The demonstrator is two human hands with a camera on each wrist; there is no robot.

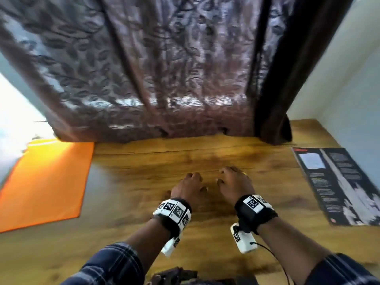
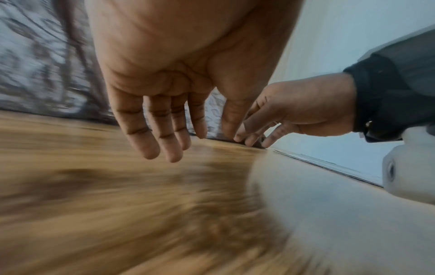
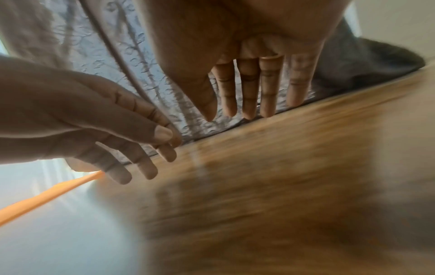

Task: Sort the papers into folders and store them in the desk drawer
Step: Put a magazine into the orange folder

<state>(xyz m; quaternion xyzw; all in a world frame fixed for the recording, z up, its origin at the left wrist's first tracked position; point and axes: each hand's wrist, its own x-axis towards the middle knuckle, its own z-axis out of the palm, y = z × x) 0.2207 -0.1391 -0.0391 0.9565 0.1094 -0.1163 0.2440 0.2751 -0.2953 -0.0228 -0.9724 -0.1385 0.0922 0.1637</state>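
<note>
An orange folder (image 1: 45, 182) lies flat at the left end of the wooden desk (image 1: 164, 161); the right wrist view catches its thin edge (image 3: 47, 195). A dark printed paper (image 1: 339, 186) lies at the desk's right side. My left hand (image 1: 190, 187) and right hand (image 1: 234, 184) hover side by side over the bare middle of the desk, palms down. In both wrist views the fingers hang relaxed and hold nothing: left hand (image 2: 164, 130), right hand (image 3: 247, 87). Neither hand touches the folder or the paper.
A brown patterned curtain (image 1: 154, 68) hangs down onto the back of the desk. A pale wall (image 1: 349, 79) closes the right side. Bright light falls in at the far left. A dark object (image 1: 174, 276) sits at the near edge below my arms.
</note>
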